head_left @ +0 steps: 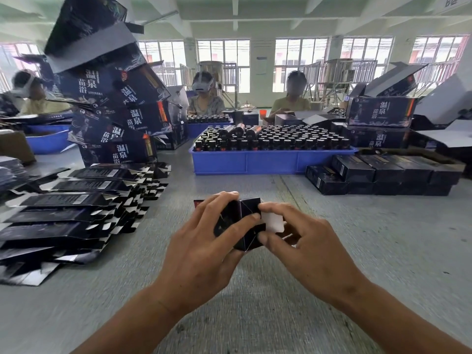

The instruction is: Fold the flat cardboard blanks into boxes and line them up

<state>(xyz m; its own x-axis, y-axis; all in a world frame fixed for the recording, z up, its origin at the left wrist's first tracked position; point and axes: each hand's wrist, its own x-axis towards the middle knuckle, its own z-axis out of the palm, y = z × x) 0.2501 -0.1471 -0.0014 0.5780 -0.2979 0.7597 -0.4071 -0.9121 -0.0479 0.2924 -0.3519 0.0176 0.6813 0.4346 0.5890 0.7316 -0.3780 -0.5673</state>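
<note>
A small dark box (240,223), partly folded, is held above the grey table (383,251) between both hands, near the front centre of the view. The left hand (201,241) is wrapped around its left side, fingers curled over the top and the thumb pressed across the near face. The right hand (301,241) is set against the box's right end, where a white flap (273,222) is pinched between thumb and forefinger; much of the box is hidden by the fingers. To the left, a fanned stack of flat blanks (74,215) is spread on the table, dark-printed with white tabs showing along the right edge, well apart from the hands. To the right and farther back, a row of finished boxes (383,175) is lined up side by side. Behind these, in the middle of the table, a blue tray (270,162) is filled with dark bottles (281,139) standing upright, with a few laid across their tops. A leaning tower of larger printed cartons (115,98) is piled at the left rear, and more open cartons (383,111) are stacked at the right rear. A second blue tray (48,139) is seen at the far left. Across the table three seated people (204,98) are seen, two of them with head-worn devices. The room is closed at the back by a wall of large windows (301,62) under a pale beamed ceiling.
</note>
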